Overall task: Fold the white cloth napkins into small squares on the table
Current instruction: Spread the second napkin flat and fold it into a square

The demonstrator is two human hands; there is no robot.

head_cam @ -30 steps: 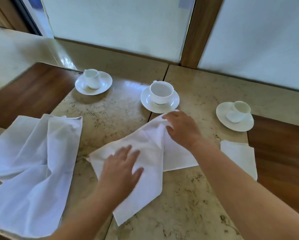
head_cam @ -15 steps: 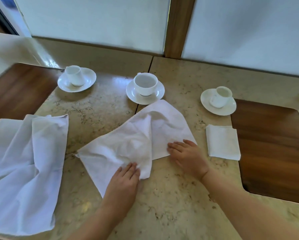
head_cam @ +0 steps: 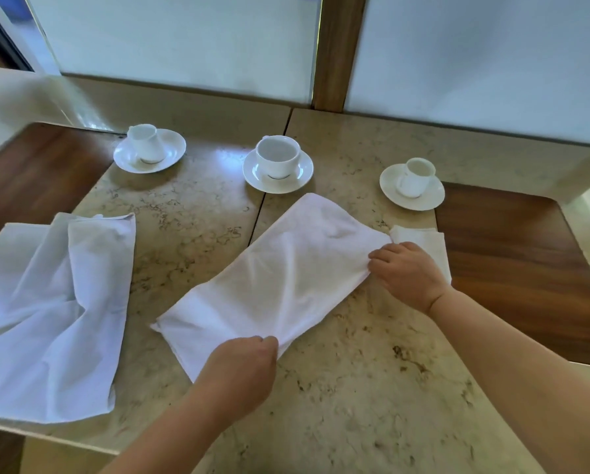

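Napkin [head_cam: 279,278] (both hands pinching it) lies on marble table [head_cam: 355,405] by frosted panels [head_cam: 184,39].

Soft matt white cloth napkin [head_cam: 279,268] lay between the hands on a glossy veined stone table [head_cam: 372,388]; beyond the right hand [head_cam: 409,273], polished wood inlay [head_cam: 512,268] and glazed white cups [head_cam: 278,159].

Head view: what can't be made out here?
- Folded napkin: near part hidden behind the right hand.
- Middle napkin: layer count not readable; near corner covered by the left hand.
- Both hands' fingertips: tucked into cloth, exact grip unclear.
- Loose napkin: cut off by left edge.
- Left cup: tilted toward the left, inside unseen.
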